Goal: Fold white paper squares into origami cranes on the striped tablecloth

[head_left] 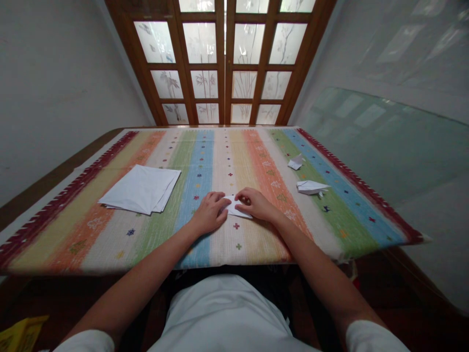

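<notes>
A small folded piece of white paper (234, 207) lies on the striped tablecloth (256, 161) near the table's front middle. My left hand (209, 211) rests on the paper's left part, its fingers curled and pressing down. My right hand (255, 202) holds the paper's right edge with bent fingers pinched on it. Both hands partly hide the paper.
A stack of white paper sheets (141, 189) lies to the left. Two folded white paper figures sit to the right, one larger (310, 187) and one smaller (295, 162). A wooden door with frosted glass panes (225, 58) stands behind the table. A yellow object (20, 332) lies at bottom left.
</notes>
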A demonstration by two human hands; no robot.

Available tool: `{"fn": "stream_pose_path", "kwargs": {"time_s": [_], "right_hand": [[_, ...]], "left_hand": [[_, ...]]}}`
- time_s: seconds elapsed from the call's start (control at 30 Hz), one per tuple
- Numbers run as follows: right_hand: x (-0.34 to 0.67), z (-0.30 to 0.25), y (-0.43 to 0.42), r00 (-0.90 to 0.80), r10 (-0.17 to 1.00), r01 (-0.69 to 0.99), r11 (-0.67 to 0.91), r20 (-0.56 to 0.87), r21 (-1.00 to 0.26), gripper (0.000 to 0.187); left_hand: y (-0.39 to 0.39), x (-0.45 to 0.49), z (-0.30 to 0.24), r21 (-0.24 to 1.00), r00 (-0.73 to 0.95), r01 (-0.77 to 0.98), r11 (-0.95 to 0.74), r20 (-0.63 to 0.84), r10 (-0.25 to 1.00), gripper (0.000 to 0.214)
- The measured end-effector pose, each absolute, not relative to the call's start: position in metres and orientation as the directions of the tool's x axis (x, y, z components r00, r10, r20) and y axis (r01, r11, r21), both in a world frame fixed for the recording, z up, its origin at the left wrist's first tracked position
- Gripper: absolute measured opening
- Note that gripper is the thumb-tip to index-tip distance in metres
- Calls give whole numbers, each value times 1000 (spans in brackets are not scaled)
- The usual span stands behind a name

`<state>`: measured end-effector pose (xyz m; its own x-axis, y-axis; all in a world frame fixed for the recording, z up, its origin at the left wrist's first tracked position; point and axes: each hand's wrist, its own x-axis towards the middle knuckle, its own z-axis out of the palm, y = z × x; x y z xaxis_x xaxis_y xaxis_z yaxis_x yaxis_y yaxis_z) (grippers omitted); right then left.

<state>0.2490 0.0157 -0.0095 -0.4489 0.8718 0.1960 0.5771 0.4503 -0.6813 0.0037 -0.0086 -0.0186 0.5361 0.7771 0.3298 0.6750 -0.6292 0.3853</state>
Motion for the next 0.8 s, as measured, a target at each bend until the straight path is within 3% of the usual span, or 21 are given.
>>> {"fn": "stream_pose_path", "kwargs": {"time_s": [0.1, 0.23, 0.47, 0.63, 0.73, 0.8], "right_hand": [[250, -11, 15, -430, 877, 629, 461, 213, -626, 40], [251, -13, 16, -434, 874, 628, 468, 219, -621, 40], [247, -8, 14, -455, 879, 390, 339, 141, -856, 31], [242, -7, 12, -386, 909, 197, 247, 157, -949, 51], [241, -7, 14, -327, 914, 163, 304, 239, -939, 32], [241, -8, 15, -309, 910, 194, 346, 277, -918, 18]], "left_hand": [[-7, 3, -21, 429, 513, 665, -611, 331, 792, 31], [-3, 1, -20, 515, 509, 602, -610, 340, 791, 32], [-4, 2, -13, 677, 450, 417, -606, 426, 785, 36], [-3, 3, -12, 830, 324, 250, -498, 412, 851, 44], [-1, 3, -13, 915, 303, 134, -380, 327, 895, 43], [0, 2, -13, 929, 345, 109, -355, 300, 889, 31]]}}
